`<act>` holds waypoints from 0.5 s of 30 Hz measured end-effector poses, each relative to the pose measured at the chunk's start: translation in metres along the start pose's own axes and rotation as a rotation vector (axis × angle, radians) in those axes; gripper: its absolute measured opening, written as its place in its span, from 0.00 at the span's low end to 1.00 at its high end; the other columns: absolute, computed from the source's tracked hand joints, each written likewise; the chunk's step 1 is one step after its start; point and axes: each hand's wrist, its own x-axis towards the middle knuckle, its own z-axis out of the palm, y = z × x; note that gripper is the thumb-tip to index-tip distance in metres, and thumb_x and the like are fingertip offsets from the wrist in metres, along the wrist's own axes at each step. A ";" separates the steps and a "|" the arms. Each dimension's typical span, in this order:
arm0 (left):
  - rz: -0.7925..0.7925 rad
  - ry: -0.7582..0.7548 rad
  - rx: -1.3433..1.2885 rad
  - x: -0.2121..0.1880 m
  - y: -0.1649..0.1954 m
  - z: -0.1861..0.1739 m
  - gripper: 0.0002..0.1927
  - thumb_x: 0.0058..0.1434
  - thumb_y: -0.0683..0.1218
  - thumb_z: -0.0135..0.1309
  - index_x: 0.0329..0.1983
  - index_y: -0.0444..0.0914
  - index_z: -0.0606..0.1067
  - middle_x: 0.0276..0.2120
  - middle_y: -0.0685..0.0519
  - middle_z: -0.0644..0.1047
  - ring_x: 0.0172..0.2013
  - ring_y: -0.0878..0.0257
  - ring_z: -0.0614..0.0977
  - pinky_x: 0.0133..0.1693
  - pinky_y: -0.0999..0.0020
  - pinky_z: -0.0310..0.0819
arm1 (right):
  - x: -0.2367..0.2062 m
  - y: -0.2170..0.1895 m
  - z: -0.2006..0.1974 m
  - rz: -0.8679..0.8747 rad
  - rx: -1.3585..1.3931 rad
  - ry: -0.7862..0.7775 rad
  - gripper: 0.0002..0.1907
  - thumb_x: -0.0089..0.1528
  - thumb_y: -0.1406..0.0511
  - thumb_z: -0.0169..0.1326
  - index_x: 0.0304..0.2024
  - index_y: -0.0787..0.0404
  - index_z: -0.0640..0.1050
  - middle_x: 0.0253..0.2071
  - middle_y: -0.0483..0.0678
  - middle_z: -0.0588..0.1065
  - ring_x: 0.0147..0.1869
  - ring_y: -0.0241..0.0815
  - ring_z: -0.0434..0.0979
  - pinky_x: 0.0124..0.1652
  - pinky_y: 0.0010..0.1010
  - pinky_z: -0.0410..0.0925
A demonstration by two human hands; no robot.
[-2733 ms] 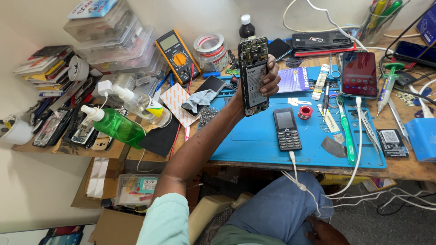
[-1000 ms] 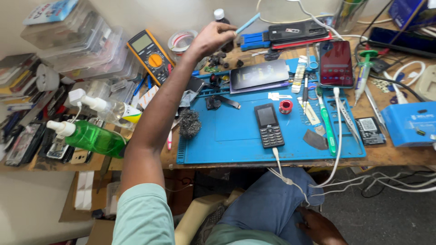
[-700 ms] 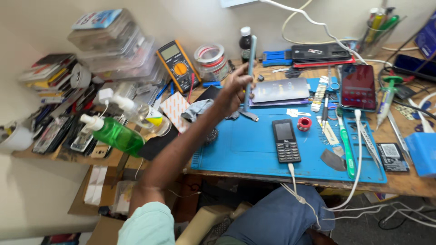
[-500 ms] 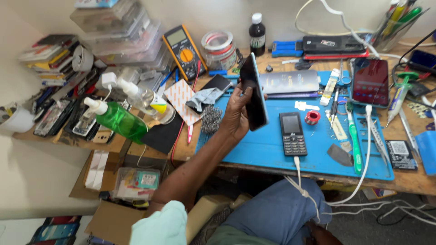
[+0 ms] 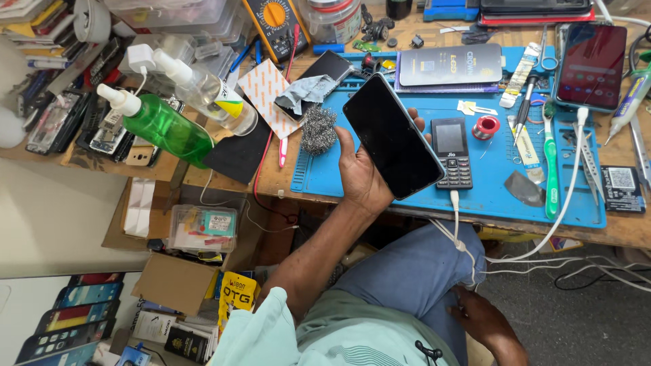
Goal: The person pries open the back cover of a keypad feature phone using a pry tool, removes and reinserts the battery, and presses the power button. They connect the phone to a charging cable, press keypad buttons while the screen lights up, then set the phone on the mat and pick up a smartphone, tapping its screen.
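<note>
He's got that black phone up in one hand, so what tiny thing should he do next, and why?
Probably lower the smartphone flat onto the blue mat. The left hand alone grips it above the mat, the right hand rests on his thigh, and bare mat lies beneath.

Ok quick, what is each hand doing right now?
Left hand: closed around a black smartphone, dark screen up, above the blue mat.
Right hand: resting on the lap, holding nothing.

A black-screened smartphone [image 5: 393,137] sits in the left hand [image 5: 363,177] above the blue mat, beside a small keypad phone [image 5: 452,152] (grey screen), with a red-screened phone [image 5: 590,66] at upper right.
</note>
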 end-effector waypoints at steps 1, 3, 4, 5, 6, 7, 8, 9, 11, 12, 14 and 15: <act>-0.013 -0.003 0.002 -0.001 0.001 -0.002 0.51 0.70 0.77 0.40 0.78 0.32 0.59 0.70 0.37 0.67 0.69 0.44 0.70 0.71 0.43 0.64 | -0.003 -0.006 -0.003 -0.001 -0.016 -0.001 0.29 0.61 0.59 0.58 0.64 0.57 0.70 0.55 0.53 0.79 0.50 0.46 0.86 0.52 0.37 0.76; -0.031 -0.008 0.011 -0.003 0.003 -0.007 0.51 0.71 0.78 0.39 0.77 0.33 0.60 0.70 0.37 0.67 0.69 0.44 0.71 0.71 0.43 0.65 | -0.007 -0.015 -0.008 0.014 -0.032 -0.011 0.28 0.61 0.59 0.58 0.63 0.57 0.71 0.54 0.53 0.80 0.50 0.46 0.86 0.52 0.37 0.76; -0.036 -0.012 0.019 -0.003 0.005 -0.009 0.50 0.71 0.77 0.39 0.77 0.33 0.60 0.70 0.38 0.67 0.68 0.45 0.71 0.71 0.43 0.65 | -0.009 -0.019 -0.010 0.028 -0.032 -0.021 0.28 0.62 0.59 0.58 0.63 0.57 0.71 0.53 0.53 0.80 0.51 0.46 0.86 0.52 0.37 0.76; -0.040 -0.016 0.027 -0.004 0.005 -0.010 0.50 0.71 0.77 0.39 0.77 0.33 0.60 0.69 0.38 0.68 0.68 0.45 0.71 0.71 0.43 0.66 | -0.011 -0.022 -0.012 0.042 -0.033 -0.030 0.27 0.62 0.59 0.58 0.63 0.57 0.71 0.52 0.53 0.80 0.51 0.46 0.86 0.52 0.37 0.76; -0.045 -0.023 0.032 -0.004 0.006 -0.011 0.48 0.73 0.76 0.39 0.77 0.33 0.60 0.69 0.38 0.68 0.68 0.45 0.72 0.70 0.43 0.67 | -0.012 -0.025 -0.013 0.064 -0.031 -0.037 0.27 0.62 0.59 0.58 0.63 0.57 0.71 0.52 0.53 0.80 0.52 0.46 0.86 0.52 0.38 0.76; -0.050 -0.033 0.039 -0.004 0.006 -0.011 0.47 0.74 0.76 0.39 0.76 0.34 0.61 0.70 0.37 0.68 0.67 0.44 0.72 0.69 0.42 0.68 | -0.012 -0.028 -0.015 0.084 -0.028 -0.042 0.26 0.62 0.58 0.58 0.62 0.56 0.72 0.53 0.52 0.80 0.52 0.46 0.86 0.53 0.38 0.75; -0.055 -0.044 0.046 -0.004 0.006 -0.011 0.45 0.75 0.75 0.38 0.75 0.34 0.61 0.70 0.37 0.68 0.67 0.44 0.72 0.69 0.42 0.68 | -0.013 -0.030 -0.016 0.103 -0.026 -0.046 0.26 0.63 0.58 0.58 0.62 0.56 0.72 0.53 0.52 0.80 0.53 0.45 0.85 0.53 0.38 0.75; -0.061 -0.049 0.040 -0.005 0.007 -0.010 0.44 0.76 0.74 0.38 0.75 0.34 0.61 0.68 0.37 0.68 0.67 0.44 0.72 0.68 0.42 0.69 | -0.014 -0.033 -0.017 0.096 -0.029 -0.041 0.26 0.63 0.58 0.57 0.62 0.56 0.72 0.53 0.52 0.80 0.53 0.45 0.85 0.53 0.39 0.75; -0.069 -0.057 0.027 -0.005 0.006 -0.009 0.42 0.77 0.73 0.38 0.74 0.35 0.62 0.65 0.38 0.69 0.66 0.44 0.73 0.68 0.43 0.70 | -0.015 -0.036 -0.019 0.083 -0.036 -0.035 0.25 0.62 0.58 0.57 0.61 0.56 0.72 0.53 0.52 0.80 0.53 0.46 0.86 0.53 0.39 0.76; -0.074 -0.066 0.022 -0.005 0.006 -0.008 0.42 0.77 0.73 0.38 0.74 0.34 0.62 0.64 0.38 0.69 0.65 0.45 0.74 0.68 0.43 0.71 | -0.016 -0.037 -0.019 0.096 -0.032 -0.040 0.26 0.62 0.58 0.57 0.63 0.56 0.71 0.54 0.52 0.80 0.54 0.46 0.85 0.54 0.39 0.76; -0.085 -0.091 0.013 -0.005 0.005 -0.006 0.41 0.76 0.72 0.38 0.73 0.34 0.63 0.63 0.39 0.70 0.62 0.47 0.75 0.68 0.43 0.72 | -0.016 -0.039 -0.020 0.122 -0.024 -0.043 0.29 0.63 0.58 0.57 0.65 0.55 0.69 0.56 0.51 0.79 0.55 0.45 0.85 0.55 0.40 0.75; -0.082 -0.091 0.031 -0.005 0.005 -0.006 0.42 0.77 0.72 0.38 0.73 0.33 0.63 0.63 0.38 0.70 0.62 0.47 0.75 0.67 0.44 0.72 | -0.016 -0.040 -0.021 0.132 -0.037 -0.054 0.28 0.63 0.57 0.56 0.65 0.54 0.69 0.56 0.51 0.79 0.56 0.45 0.84 0.56 0.40 0.75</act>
